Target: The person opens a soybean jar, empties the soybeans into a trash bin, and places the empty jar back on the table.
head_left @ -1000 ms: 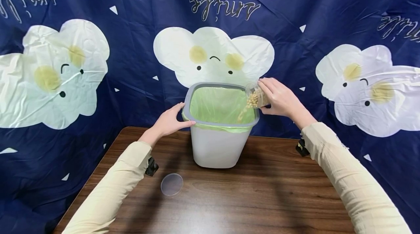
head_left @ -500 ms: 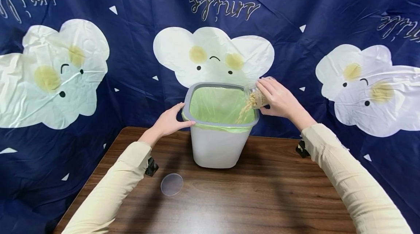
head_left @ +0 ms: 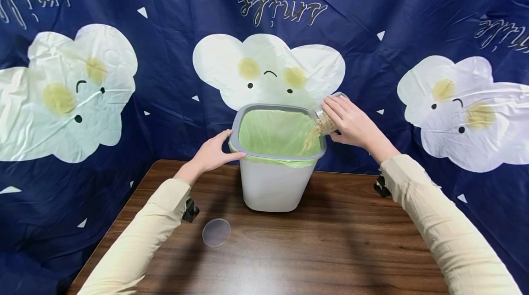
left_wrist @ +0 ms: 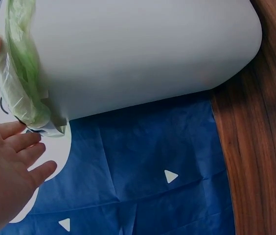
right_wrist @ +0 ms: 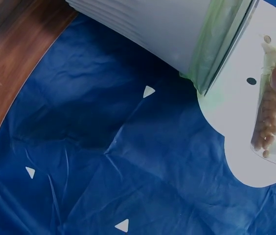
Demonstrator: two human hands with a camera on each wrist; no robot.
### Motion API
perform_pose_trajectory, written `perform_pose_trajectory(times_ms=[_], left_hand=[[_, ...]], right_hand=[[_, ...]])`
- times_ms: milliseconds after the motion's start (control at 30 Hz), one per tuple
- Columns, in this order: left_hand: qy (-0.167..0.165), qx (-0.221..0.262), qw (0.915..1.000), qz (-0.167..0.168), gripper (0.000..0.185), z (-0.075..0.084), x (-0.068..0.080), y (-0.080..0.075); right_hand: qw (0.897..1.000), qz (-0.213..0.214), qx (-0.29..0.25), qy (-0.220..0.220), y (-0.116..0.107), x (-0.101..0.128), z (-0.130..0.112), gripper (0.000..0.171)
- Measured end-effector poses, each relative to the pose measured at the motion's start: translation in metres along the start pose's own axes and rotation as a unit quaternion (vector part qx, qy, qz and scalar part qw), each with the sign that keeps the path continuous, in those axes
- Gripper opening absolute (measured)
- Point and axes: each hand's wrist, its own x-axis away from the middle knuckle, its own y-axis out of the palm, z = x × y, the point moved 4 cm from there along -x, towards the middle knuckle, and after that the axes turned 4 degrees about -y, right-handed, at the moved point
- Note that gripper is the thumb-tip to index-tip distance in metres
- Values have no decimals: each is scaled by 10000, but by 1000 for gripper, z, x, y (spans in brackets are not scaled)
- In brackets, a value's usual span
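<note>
A white trash bin (head_left: 274,184) with a grey rim stands upright on the wooden table, lined with a green bag (head_left: 268,132). My left hand (head_left: 211,151) rests at the rim's left side, thumb near the front corner. Its fingers are loosely extended beside the bag's folded edge in the left wrist view. Over the right side of the rim, my right hand (head_left: 351,122) grips a clear jar (head_left: 325,122), mouth tipped down to the left. Pale yellow beans (head_left: 311,140) stream from it into the bin. More beans lie along the jar's lower side in the right wrist view (right_wrist: 270,117).
A round clear lid (head_left: 216,232) lies flat on the brown table (head_left: 289,253), in front of the bin and to its left. Behind the table hangs a dark blue cloth (head_left: 173,79) with white cloud prints. The bin stands close to the table's back edge.
My right hand has tipped the jar further, its base rising and its mouth dropping lower. Beans keep falling into the bin. My left hand, the bin and the lid have stayed put.
</note>
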Motion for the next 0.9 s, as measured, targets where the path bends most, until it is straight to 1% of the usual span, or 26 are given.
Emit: perform_pose_trajectory(times_ms=[267, 400, 900], left_hand=[[3, 14, 10000, 29, 96, 0, 0, 0], [19, 0, 10000, 45, 95, 0, 0, 0], [-46, -18, 10000, 12, 93, 1, 1, -1]], right_hand=[[10000, -80, 41, 13, -2, 0, -2, 83], [10000, -56, 41, 11, -2, -1, -2, 81], [9997, -230, -60, -7, 7, -2, -11, 79]])
